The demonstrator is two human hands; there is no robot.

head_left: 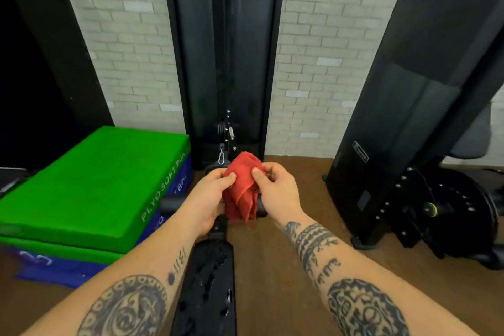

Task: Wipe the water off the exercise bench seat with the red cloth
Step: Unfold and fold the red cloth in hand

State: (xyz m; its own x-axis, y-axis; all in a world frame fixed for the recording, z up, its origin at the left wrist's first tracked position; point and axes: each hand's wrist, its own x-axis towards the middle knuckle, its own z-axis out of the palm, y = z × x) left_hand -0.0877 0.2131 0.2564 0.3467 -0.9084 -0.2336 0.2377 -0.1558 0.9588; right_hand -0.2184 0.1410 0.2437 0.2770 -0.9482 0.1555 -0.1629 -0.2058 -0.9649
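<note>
The left grip (210, 196) and right grip (275, 191) both pinch a crumpled red fabric cloth (241, 188), thumbs pressed on its upper part from either side while its folds hang loose between them. Below the grips and nearer the person lies the long black padded exercise bench seat (207, 281), mottled with shiny patches. Left of the left grip sits a green soft plyo box (95, 180).
</note>
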